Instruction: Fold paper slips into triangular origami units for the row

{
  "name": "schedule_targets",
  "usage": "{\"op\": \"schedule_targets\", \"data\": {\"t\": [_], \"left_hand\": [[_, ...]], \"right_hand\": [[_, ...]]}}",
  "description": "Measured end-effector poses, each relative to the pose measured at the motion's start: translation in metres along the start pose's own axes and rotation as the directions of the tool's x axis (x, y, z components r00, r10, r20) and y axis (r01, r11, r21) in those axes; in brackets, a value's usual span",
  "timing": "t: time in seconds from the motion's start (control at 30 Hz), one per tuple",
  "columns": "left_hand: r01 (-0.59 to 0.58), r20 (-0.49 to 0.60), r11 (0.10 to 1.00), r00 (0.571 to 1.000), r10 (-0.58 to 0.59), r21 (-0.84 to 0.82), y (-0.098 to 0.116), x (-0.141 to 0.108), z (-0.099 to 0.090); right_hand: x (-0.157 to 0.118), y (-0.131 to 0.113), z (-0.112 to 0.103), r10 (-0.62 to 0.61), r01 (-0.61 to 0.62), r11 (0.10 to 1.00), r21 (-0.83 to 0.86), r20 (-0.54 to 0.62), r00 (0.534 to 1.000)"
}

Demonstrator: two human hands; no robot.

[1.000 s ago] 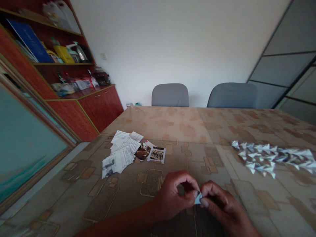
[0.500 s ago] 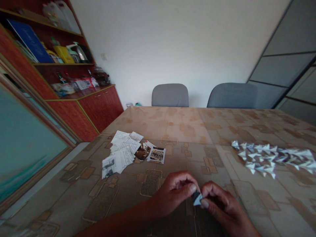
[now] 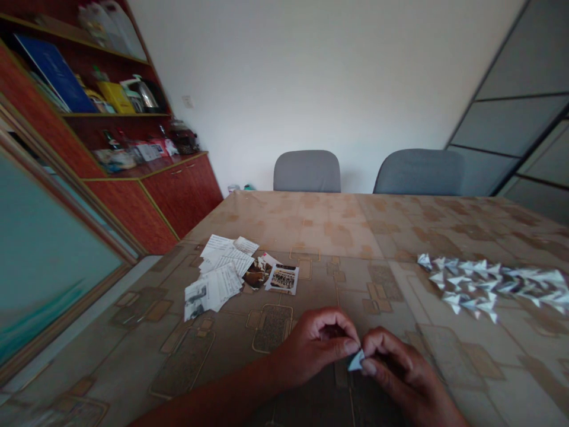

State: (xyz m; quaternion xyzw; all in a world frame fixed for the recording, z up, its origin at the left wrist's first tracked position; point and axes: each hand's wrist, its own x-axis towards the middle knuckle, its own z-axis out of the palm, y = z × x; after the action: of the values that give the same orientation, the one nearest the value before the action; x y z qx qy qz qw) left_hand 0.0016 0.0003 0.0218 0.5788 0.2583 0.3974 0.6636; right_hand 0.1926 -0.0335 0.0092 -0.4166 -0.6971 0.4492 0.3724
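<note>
The hands (image 3: pixel 306 353), wrists (image 3: pixel 271 370) and visible left forearm (image 3: pixel 213 391) are all bare.

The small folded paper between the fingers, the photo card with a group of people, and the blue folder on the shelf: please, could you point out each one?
folded paper (image 3: pixel 356 361), head view, its pale lower face
photo card (image 3: pixel 283 279), head view, middle of its picture
blue folder (image 3: pixel 56 74), head view, middle of its cover

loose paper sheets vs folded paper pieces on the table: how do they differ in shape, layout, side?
The loose sheets lie flat; the folded pieces have raised points. The sheets overlap in a fanned heap, while the folded pieces sit in rough rows. Sheets are left of the hands, folded pieces right. Both rest on the patterned table.
</note>
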Motion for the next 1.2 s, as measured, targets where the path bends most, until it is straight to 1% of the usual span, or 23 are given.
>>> {"op": "schedule_targets", "data": {"t": [0.1,0.3,0.37,0.5,0.57,0.63,0.7,0.77,0.83,0.9,0.97,1.03,1.2], "left_hand": [[-0.025,-0.004,0.999,1.000,0.025,0.022,0.001,0.000,0.001],[-0.031,-0.029,0.997,0.999,0.033,0.074,0.003,-0.001,0.001],[-0.031,-0.036,0.999,0.999,0.033,0.043,0.002,-0.002,0.002],[-0.047,-0.051,0.994,0.998,0.042,-0.099,-0.003,-0.004,0.005],[-0.050,-0.078,0.994,0.996,0.042,-0.096,-0.007,-0.005,0.008],[-0.040,-0.129,0.999,0.991,0.036,-0.027,-0.011,-0.006,0.011],[-0.043,-0.191,0.998,0.980,0.053,0.052,-0.014,-0.006,0.013],[-0.053,-0.254,0.990,0.963,0.084,0.128,-0.016,-0.006,0.015],[-0.055,-0.305,0.976,0.945,0.118,0.209,-0.016,-0.007,0.016],[-0.055,-0.330,0.950,0.930,0.160,0.306,-0.015,-0.009,0.016],[-0.079,-0.320,0.916,0.922,0.217,0.393,-0.015,-0.011,0.016],[-0.125,-0.283,0.885,0.919,0.273,0.448,-0.015,-0.012,0.015],[-0.216,-0.191,0.826,0.914,0.359,0.520,-0.015,-0.013,0.013]], "right_hand": [[0.000,0.001,0.000,-0.004,0.004,1.000,-0.014,-0.003,1.000],[0.002,0.000,0.000,-0.017,0.016,0.999,-0.033,-0.021,1.000],[0.002,0.000,-0.001,-0.016,0.015,0.999,-0.035,-0.033,0.999],[0.004,0.000,-0.004,-0.031,0.027,0.999,-0.039,-0.098,0.995],[0.004,0.000,-0.004,-0.047,0.040,0.998,-0.057,-0.126,0.991],[0.004,-0.001,-0.005,-0.069,0.058,0.995,-0.083,-0.138,0.988],[0.004,-0.002,-0.005,-0.096,0.081,0.990,-0.112,-0.142,0.985],[0.003,-0.005,-0.006,-0.114,0.097,0.985,-0.142,-0.121,0.986],[0.002,-0.009,-0.006,-0.104,0.086,0.983,-0.165,-0.102,0.989],[0.001,-0.012,-0.008,-0.094,0.074,0.982,-0.176,-0.108,0.990],[0.000,-0.014,-0.009,-0.094,0.069,0.981,-0.182,-0.135,0.986],[-0.002,-0.014,-0.010,-0.102,0.075,0.980,-0.187,-0.143,0.984],[-0.003,-0.015,-0.010,-0.137,0.109,0.976,-0.190,-0.141,0.980]]}}
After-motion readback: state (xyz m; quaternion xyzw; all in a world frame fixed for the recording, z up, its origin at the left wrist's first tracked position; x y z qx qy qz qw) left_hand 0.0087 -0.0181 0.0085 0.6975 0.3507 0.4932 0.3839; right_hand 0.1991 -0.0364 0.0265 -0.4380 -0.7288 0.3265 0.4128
